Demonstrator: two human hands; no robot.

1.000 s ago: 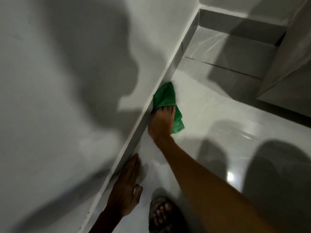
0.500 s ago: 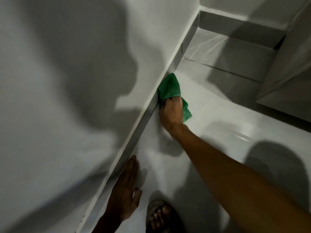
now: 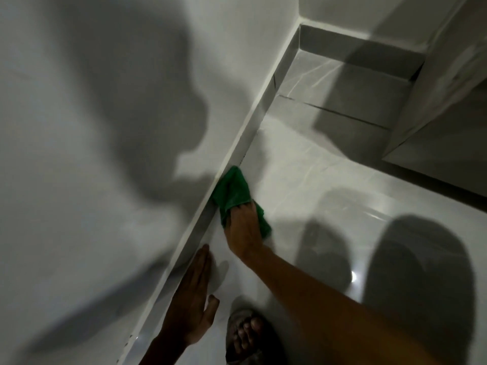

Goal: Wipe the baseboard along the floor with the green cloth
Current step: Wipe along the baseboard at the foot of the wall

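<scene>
Right hand [image 3: 243, 227] is seen with its fingers closed over the green cloth [image 3: 233, 192], which is bunched beneath the palm and pressed against the baseboard [image 3: 253, 125] where that strip meets the floor [image 3: 303, 180]. Part of the cloth is spread ahead of the fingers along the face of the baseboard, and a smaller fold is shown sticking out on the floor side of the hand. The bare forearm is stretched from the lower right of the view up to this hand.

Nearer the camera, the left hand [image 3: 192, 306] is held open and flat, fingers straight and together with the thumb spread apart, and is laid on the floor just beside the baseboard, its fingertips pointed along the strip toward the cloth. The two hands are kept apart, with a stretch of bare tile between them.

A sandalled foot [image 3: 246, 335] is seen at the bottom edge, just beside the left hand. The pale wall [image 3: 105, 180] above the baseboard is crossed by a large soft shadow of the person. The floor is made of glossy light tiles, on which a small bright reflection is caught at the right. The baseboard is carried on to a far corner, where it is turned along a second wall.
</scene>
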